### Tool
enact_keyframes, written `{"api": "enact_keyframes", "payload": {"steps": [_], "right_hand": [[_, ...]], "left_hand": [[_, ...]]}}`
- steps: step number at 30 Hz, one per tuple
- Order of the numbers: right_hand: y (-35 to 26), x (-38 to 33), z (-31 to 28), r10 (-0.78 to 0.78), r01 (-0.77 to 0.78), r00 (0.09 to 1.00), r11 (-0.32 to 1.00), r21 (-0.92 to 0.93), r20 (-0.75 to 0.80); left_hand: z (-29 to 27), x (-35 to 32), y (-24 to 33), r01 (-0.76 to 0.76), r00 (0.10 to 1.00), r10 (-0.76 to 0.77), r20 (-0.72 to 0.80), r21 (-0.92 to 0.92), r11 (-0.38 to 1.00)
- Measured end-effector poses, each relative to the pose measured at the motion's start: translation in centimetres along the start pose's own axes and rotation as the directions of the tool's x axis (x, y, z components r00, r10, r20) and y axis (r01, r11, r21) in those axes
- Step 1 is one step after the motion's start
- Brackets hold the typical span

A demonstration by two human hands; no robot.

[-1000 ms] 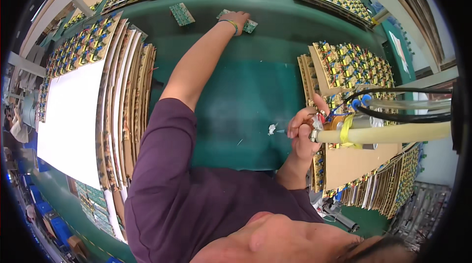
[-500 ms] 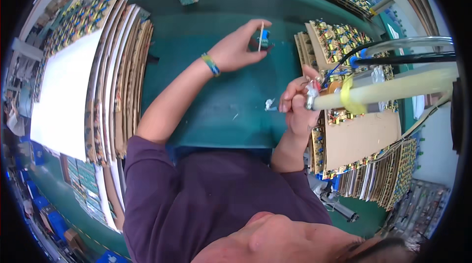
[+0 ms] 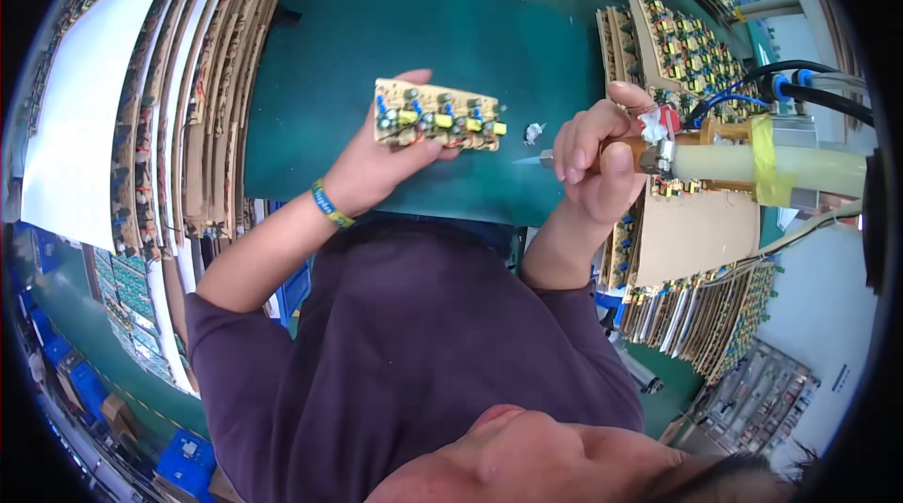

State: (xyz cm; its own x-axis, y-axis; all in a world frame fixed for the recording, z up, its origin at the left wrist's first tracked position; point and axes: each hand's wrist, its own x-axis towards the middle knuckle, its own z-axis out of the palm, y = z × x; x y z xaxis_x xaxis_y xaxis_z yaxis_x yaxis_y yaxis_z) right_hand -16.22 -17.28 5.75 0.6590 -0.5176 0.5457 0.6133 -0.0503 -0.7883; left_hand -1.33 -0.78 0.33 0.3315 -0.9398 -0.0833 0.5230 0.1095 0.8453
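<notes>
My left hand [image 3: 388,159] is closed on the near and left edges of a tan circuit board [image 3: 433,138], its thumb along the near edge. The board is tilted, with its component side facing up toward me, showing yellow blocks, blue parts and dark cylinders. To its right, my right hand [image 3: 597,155] wraps round the front of a dispensing gun [image 3: 649,157] on a thick cream tube. The gun's thin bluish nozzle [image 3: 529,161] points left toward the board, with a gap between them. A small crumpled white scrap [image 3: 533,133] lies beyond the nozzle.
A green mat [image 3: 329,42] covers the bench. Tall stacks of boards and cardboard sheets [image 3: 202,89] stand on the left. More populated boards [image 3: 696,47] and a bare cardboard sheet [image 3: 701,244] are on the right. Black and blue air hoses [image 3: 809,94] run beside the cream tube.
My left hand has come nearer and further left, turning the board from edge-on to component side up. My right hand stays at the dispensing gun, whose nozzle now points left. The view has shifted.
</notes>
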Motion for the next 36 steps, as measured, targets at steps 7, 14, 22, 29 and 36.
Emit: {"api": "enact_keyframes", "payload": {"steps": [7,14,22,29,36], "right_hand": [[-1.6,0.3,1.7,-0.009,0.008,0.999,1.000,0.020,0.048],[-2.1,1.1,2.3,-0.036,0.027,0.993,0.996,0.081,0.112],[-2.2,1.0,3.3,0.000,0.001,0.998,1.000,-0.008,0.066],[-2.0,1.0,3.3,0.012,-0.012,0.999,1.000,-0.014,0.050],[-1.8,0.7,2.9,-0.008,0.010,0.999,0.999,-0.043,0.043]], "left_hand": [[-0.9,-1.9,-2.6,0.066,0.997,-0.063,0.036,-0.094,0.993],[-0.4,-2.3,-3.3,0.025,1.000,-0.024,0.010,-0.217,0.976],[-0.5,-2.1,-2.8,0.067,0.998,-0.062,0.030,-0.207,0.976],[-0.1,-2.0,-2.9,0.056,0.998,-0.050,0.036,-0.209,0.976],[0.2,-1.8,-2.9,0.074,0.997,-0.067,0.039,-0.199,0.977]]}}
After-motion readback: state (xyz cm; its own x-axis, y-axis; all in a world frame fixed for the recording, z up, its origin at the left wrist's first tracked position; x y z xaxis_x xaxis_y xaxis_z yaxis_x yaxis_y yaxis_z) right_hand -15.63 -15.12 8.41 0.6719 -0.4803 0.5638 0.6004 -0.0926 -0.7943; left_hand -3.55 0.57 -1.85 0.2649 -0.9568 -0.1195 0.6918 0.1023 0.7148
